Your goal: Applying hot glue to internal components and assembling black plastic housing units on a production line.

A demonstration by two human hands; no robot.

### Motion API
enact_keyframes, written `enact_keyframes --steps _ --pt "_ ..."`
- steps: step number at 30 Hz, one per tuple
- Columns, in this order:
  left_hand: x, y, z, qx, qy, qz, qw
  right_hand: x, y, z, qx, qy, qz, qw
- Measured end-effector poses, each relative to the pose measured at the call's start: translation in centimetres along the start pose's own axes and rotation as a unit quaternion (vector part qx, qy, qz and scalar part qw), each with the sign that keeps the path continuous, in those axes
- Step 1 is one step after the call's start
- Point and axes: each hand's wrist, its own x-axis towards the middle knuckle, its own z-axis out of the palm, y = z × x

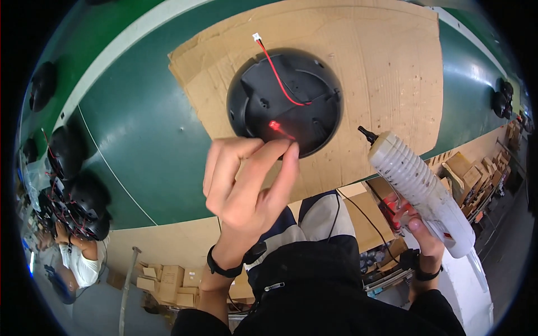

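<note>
A round black plastic shell (252, 84) lies open side up on a cardboard sheet (386, 73). Out of it runs a red and black wire (276, 70), ending in a small white connector (256, 37) beyond the far rim. My left hand (244, 182) is at the shell's near edge, thumb and forefinger pinched on a thin red lead. Its blurred red tip (274, 125) shows over the shell's inside. Off to the right, my right hand (423, 235) grips a pale grey, ribbed glue gun (412, 173), its black nozzle (367, 134) pointing up-left over the cardboard.
Under the cardboard is a green tabletop (143, 151). More black shells (84, 193) with wires are piled at the left, near another person (81, 263). Several black pieces (502, 101) sit far right. Cardboard boxes (171, 283) and a dark cable (364, 210) are below the table.
</note>
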Motion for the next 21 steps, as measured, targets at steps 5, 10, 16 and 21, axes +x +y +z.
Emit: enact_keyframes --steps 5,10,16,21 --pt "-1.2 0.3 -0.3 -0.048 0.051 -0.001 0.998 1.5 -0.3 -0.6 -0.159 -0.05 0.023 0.986" --pt "-2.7 -1.4 2.5 -0.291 0.144 0.0 0.946 3.4 -1.7 1.1 -0.24 -0.032 0.016 0.97" --pt "-2.7 -2.0 2.4 -0.116 0.069 0.136 0.981 4.3 -3.0 0.4 -0.352 -0.057 0.021 0.934" --pt "-3.6 -1.8 1.9 -0.127 0.029 0.139 0.982 6.2 -6.9 3.1 -0.502 -0.135 -0.121 0.845"
